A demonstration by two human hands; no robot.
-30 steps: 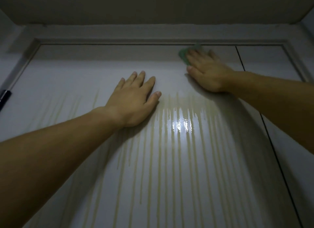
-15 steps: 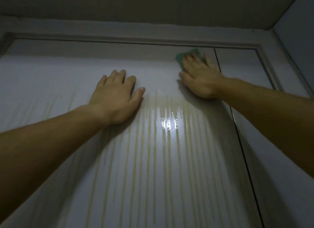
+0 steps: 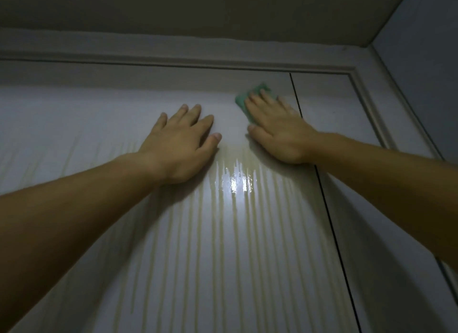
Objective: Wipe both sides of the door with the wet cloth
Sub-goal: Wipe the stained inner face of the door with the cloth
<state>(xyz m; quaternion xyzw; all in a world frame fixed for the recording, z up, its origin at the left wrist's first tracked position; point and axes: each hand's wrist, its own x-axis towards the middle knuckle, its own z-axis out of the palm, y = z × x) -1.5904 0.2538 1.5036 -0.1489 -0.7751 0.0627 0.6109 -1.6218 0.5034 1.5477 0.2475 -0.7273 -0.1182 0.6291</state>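
Observation:
The white door [image 3: 99, 124] fills the head view, seen from below. Yellowish wet streaks [image 3: 238, 221] run down it from under my hands, with a bright glare spot in the middle. My left hand [image 3: 181, 146] lies flat on the door with straight fingers. My right hand [image 3: 277, 132] presses a green cloth [image 3: 244, 99] flat against the door near its top right edge. Most of the cloth is hidden under my fingers.
A dark gap [image 3: 322, 184] marks the door's right edge against the frame [image 3: 371, 114]. The frame's top bar [image 3: 173, 60] runs just above the cloth. A side wall [image 3: 426, 72] closes in at the right, and the ceiling [image 3: 198, 8] is above.
The view swung toward the right, so the door edge and side wall show more. My right hand and the cloth slid slightly down from the door's top. The left hand stays flat on the door.

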